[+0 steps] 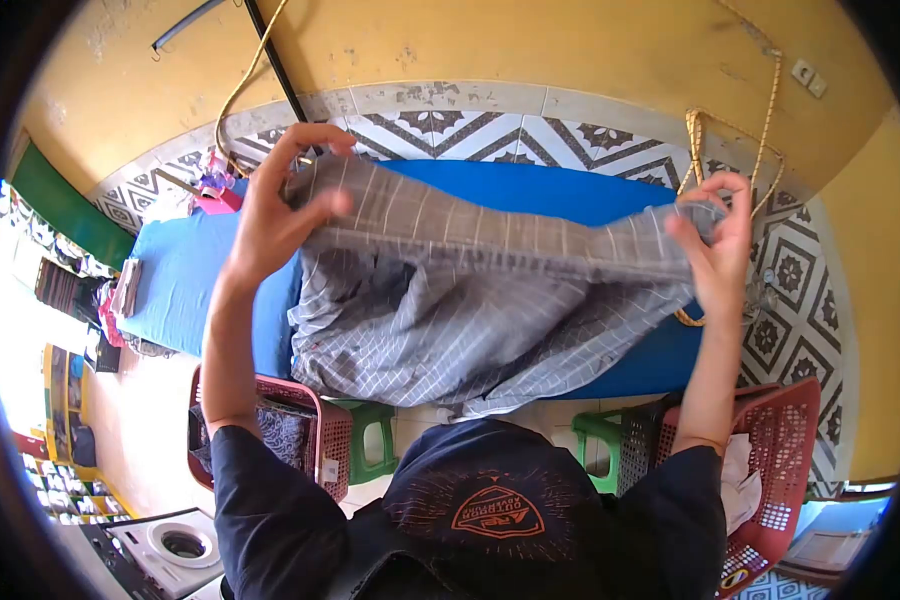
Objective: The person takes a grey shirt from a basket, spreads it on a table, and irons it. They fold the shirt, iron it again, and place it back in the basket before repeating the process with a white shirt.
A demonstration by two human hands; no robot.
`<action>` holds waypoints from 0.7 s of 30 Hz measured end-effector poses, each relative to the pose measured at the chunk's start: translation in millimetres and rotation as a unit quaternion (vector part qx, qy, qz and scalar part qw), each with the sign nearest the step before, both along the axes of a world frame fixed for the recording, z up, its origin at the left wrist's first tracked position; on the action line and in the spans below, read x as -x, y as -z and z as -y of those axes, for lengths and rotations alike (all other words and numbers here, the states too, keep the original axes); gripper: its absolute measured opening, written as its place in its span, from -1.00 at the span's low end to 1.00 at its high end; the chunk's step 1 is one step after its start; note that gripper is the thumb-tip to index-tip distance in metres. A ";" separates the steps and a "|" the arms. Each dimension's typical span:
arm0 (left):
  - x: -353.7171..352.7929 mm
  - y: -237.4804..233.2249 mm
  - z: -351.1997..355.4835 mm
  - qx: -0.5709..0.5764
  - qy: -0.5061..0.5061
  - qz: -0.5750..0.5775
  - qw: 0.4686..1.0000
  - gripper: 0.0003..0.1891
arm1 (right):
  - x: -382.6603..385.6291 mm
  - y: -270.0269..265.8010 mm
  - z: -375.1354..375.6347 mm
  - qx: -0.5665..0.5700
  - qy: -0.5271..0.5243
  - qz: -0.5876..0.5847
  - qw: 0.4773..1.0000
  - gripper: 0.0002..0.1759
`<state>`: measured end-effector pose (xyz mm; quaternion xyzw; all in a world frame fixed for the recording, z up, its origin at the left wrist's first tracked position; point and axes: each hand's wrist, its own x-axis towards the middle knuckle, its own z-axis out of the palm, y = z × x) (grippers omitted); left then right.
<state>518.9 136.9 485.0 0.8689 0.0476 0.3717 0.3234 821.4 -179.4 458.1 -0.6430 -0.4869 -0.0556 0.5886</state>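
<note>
A grey garment with a pale check pattern [440, 330] is stretched out in front of me, its wide band [490, 235] running between my hands. My left hand [280, 205] grips the left end of the band, fingers curled over the cloth and thumb at its front. At the other end, my right hand [720, 240] holds the band's corner between thumb and fingers. The rest of the garment hangs in loose folds over the blue surface [530, 185], toward my body. Slight blur covers parts of the cloth.
A red basket with dark patterned cloth [285, 435] stands at my left, a larger red basket [785, 440] at my right. Green stools [375, 440] show below the blue surface. Yellow rope [775, 110] hangs by the wall. A washing machine [175, 545] is at lower left.
</note>
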 end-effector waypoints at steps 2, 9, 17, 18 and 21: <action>32.9 -28.8 15.6 -0.060 0.077 -0.075 0.992 -0.31 | 23.6 -39.5 38.0 0.080 -0.098 -0.143 0.982 0.08; 147.1 -61.1 63.6 -0.102 0.370 0.079 0.920 -0.58 | 84.4 -112.2 141.0 0.172 -0.426 0.161 0.874 0.32; 116.8 -37.3 52.2 -0.012 -0.007 -0.061 0.998 -0.34 | 89.9 -84.1 165.3 0.154 -0.040 0.065 0.985 0.23; 81.8 -29.9 41.3 0.018 0.013 -0.092 0.996 -0.37 | 87.3 -63.8 128.7 0.084 0.009 -0.105 0.991 0.13; 1.4 52.5 -1.6 0.077 0.051 -0.210 0.973 -0.62 | 32.8 2.0 66.4 0.166 0.005 -0.144 0.976 -0.47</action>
